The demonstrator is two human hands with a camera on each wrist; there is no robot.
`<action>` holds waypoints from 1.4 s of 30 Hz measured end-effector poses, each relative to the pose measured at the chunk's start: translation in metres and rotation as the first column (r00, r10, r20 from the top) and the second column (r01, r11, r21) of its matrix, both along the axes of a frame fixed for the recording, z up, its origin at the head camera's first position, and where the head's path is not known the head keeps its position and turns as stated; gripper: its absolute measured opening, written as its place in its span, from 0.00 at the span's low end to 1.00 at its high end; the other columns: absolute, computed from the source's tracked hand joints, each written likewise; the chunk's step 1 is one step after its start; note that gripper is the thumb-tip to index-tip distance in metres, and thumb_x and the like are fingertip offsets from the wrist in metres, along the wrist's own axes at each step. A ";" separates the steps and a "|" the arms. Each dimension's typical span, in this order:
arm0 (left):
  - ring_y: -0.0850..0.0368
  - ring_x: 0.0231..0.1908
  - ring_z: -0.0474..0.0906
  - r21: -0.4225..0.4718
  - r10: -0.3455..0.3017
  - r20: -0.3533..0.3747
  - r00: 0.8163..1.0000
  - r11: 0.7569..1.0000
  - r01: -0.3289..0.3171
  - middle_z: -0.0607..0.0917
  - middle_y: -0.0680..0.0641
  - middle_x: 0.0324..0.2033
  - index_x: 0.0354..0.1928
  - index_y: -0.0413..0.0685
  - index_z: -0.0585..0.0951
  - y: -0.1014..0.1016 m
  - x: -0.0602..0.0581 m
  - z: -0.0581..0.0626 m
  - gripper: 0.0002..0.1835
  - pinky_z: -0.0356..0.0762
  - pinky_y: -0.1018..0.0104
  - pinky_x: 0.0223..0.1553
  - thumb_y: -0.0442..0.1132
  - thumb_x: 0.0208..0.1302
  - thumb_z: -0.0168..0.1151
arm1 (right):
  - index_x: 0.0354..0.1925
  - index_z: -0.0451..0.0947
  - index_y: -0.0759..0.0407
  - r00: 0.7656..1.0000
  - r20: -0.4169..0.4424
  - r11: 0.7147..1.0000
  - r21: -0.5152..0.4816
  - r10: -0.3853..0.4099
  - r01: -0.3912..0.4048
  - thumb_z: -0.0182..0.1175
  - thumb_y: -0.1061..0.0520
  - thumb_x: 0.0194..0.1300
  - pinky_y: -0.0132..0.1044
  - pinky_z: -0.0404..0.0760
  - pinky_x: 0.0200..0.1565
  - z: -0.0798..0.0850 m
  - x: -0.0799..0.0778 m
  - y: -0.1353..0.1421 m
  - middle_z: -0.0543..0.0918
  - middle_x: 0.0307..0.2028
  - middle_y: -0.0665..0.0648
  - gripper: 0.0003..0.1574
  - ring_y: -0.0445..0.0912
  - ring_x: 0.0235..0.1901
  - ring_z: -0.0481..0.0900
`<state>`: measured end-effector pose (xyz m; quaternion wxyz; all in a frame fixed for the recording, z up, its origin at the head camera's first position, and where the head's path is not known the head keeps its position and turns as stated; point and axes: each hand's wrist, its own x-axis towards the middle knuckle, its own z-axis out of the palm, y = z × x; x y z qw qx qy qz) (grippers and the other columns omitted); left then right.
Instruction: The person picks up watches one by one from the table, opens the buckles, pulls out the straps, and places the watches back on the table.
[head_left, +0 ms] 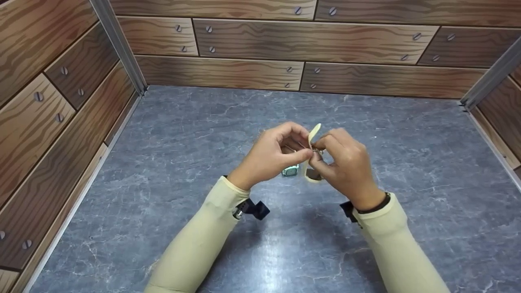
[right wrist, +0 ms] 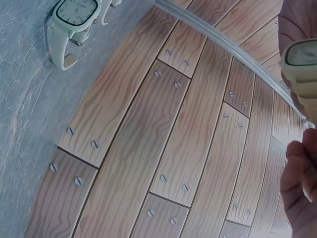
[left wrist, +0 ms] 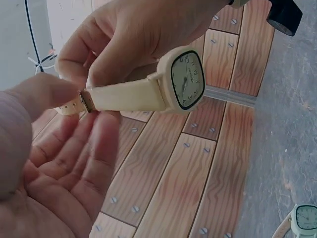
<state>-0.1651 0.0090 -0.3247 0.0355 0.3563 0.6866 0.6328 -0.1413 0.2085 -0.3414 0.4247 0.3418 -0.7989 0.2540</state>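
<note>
Both hands hold a cream wristwatch (left wrist: pixel 129 95) up in front of the body. In the left wrist view its rounded-square face (left wrist: pixel 188 80) hangs to the right, and its strap runs left to a small metal buckle (left wrist: pixel 86 100). My left hand (head_left: pixel 272 152) pinches the strap near the buckle between thumb and fingers. From the other side my right hand (head_left: pixel 346 165) grips the strap with its thumb and curled fingers, which partly hide it. A loose strap end (head_left: pixel 314 131) sticks up between the hands. Below lies a pale green watch (head_left: pixel 290 171) on the table.
The grey marbled tabletop (head_left: pixel 183 134) is bounded by wood-patterned walls (head_left: pixel 252 40) with metal corner posts (head_left: pixel 122 44). Beside the lying watch (right wrist: pixel 77 12), a piece of pale strap (right wrist: pixel 105 12) is cut off by the frame in the right wrist view.
</note>
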 end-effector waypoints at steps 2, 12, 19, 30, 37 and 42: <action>0.56 0.39 0.86 -0.026 0.009 -0.011 1.000 1.000 -0.009 0.87 0.48 0.40 0.49 0.42 0.81 0.000 0.000 0.000 0.11 0.85 0.61 0.44 0.37 0.69 0.70 | 0.32 0.76 0.61 0.999 0.033 1.000 0.001 -0.009 0.009 0.61 0.71 0.52 0.39 0.71 0.27 0.000 0.000 0.001 0.78 0.28 0.56 0.09 0.48 0.27 0.74; 0.62 0.37 0.86 -0.100 0.045 -0.101 0.994 0.993 -0.055 0.89 0.49 0.38 0.48 0.42 0.83 -0.002 0.001 0.002 0.09 0.86 0.65 0.41 0.34 0.69 0.70 | 0.40 0.81 0.59 0.938 0.323 0.992 -0.013 0.126 -0.129 0.64 0.70 0.60 0.39 0.76 0.48 0.009 0.003 0.011 0.80 0.44 0.56 0.11 0.50 0.46 0.76; 0.68 0.38 0.84 -0.234 -0.018 -0.204 0.979 0.972 -0.030 0.89 0.50 0.39 0.48 0.43 0.82 -0.002 0.002 0.003 0.08 0.84 0.71 0.43 0.34 0.71 0.67 | 0.41 0.84 0.58 0.810 0.543 0.975 -0.127 0.222 -0.181 0.63 0.71 0.65 0.34 0.78 0.55 0.014 0.008 0.019 0.80 0.43 0.51 0.11 0.45 0.49 0.78; 0.69 0.37 0.84 -0.290 -0.063 -0.262 0.963 0.957 -0.017 0.90 0.50 0.38 0.47 0.43 0.82 -0.001 0.003 0.001 0.08 0.83 0.73 0.42 0.34 0.70 0.68 | 0.37 0.82 0.54 0.600 0.762 0.970 -0.179 0.243 -0.166 0.61 0.70 0.66 0.41 0.75 0.56 0.014 0.004 0.020 0.81 0.47 0.50 0.11 0.45 0.50 0.78; 0.69 0.37 0.85 -0.302 -0.108 -0.226 0.968 0.953 0.035 0.90 0.49 0.39 0.47 0.43 0.83 0.001 0.004 -0.001 0.08 0.84 0.73 0.42 0.34 0.69 0.69 | 0.38 0.84 0.53 0.528 0.803 0.957 -0.178 0.276 -0.229 0.63 0.67 0.69 0.42 0.77 0.54 0.014 0.001 0.030 0.82 0.46 0.51 0.09 0.47 0.49 0.79; 0.68 0.37 0.85 -0.322 -0.145 -0.235 0.961 0.944 0.064 0.90 0.48 0.38 0.46 0.42 0.83 0.000 0.005 0.000 0.08 0.84 0.74 0.43 0.32 0.68 0.70 | 0.40 0.85 0.50 0.522 0.789 0.932 -0.169 0.323 -0.321 0.63 0.65 0.72 0.40 0.77 0.54 0.011 -0.001 0.035 0.83 0.46 0.50 0.09 0.46 0.49 0.79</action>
